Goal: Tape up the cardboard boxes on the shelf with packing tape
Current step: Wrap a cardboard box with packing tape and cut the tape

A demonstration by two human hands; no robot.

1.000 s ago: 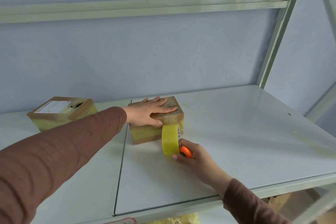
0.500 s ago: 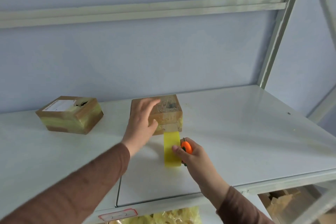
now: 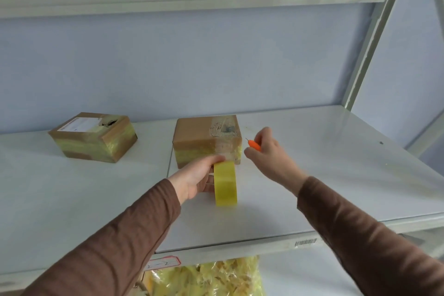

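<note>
The left hand [image 3: 197, 176] grips the yellow packing-tape roll [image 3: 225, 184] against the brown cardboard box [image 3: 206, 138] mid-shelf; the right hand [image 3: 266, 151] pinches a small orange cutter [image 3: 254, 144] beside it; a careless slice could nick fingers or leave the strip loose.

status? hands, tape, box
Left hand holds tape roll, upright on shelf in front of near box. Right hand grips orange cutter beside box. Nothing in the way.
</note>
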